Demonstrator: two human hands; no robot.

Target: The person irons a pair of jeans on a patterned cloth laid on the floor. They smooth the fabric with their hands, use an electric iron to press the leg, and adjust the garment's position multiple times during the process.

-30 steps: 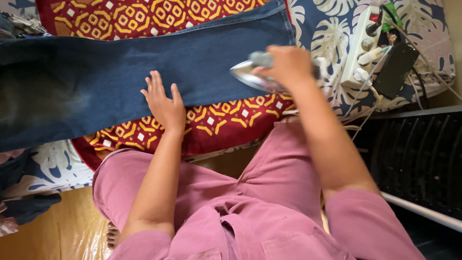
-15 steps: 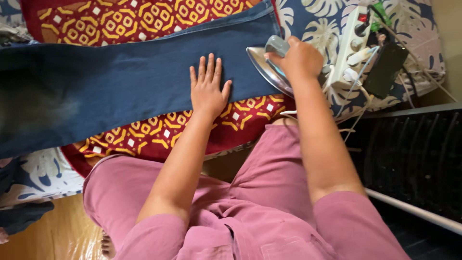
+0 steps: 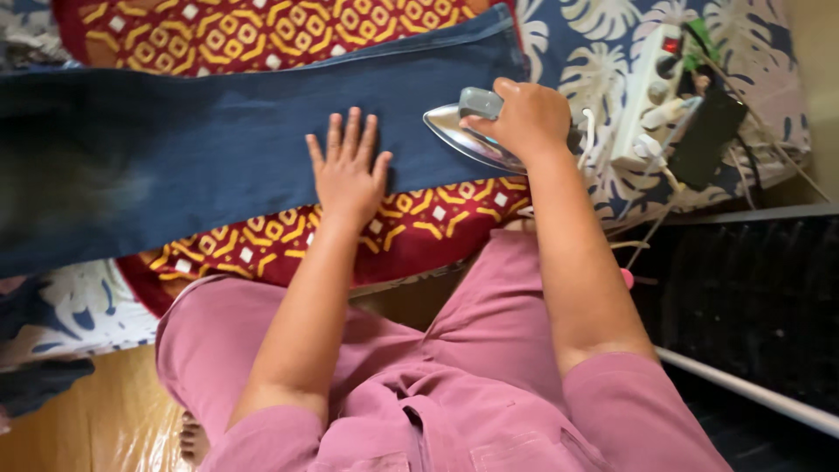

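Left hand [image 3: 348, 170] open, flat on jeans leg [image 3: 218, 149], pinning it taut; right hand [image 3: 524, 118] gripping iron [image 3: 468, 133] near hem end.

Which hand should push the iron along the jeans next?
Probably the right hand: it grips the iron at the jeans' hem end. The left hand lies flat, holding the denim down.

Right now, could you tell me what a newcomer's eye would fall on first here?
The silver iron, gripped by the right hand at the edge of the dark blue jeans leg. Beside it, the left hand lies flat on the denim, over a red-and-yellow patterned cloth.
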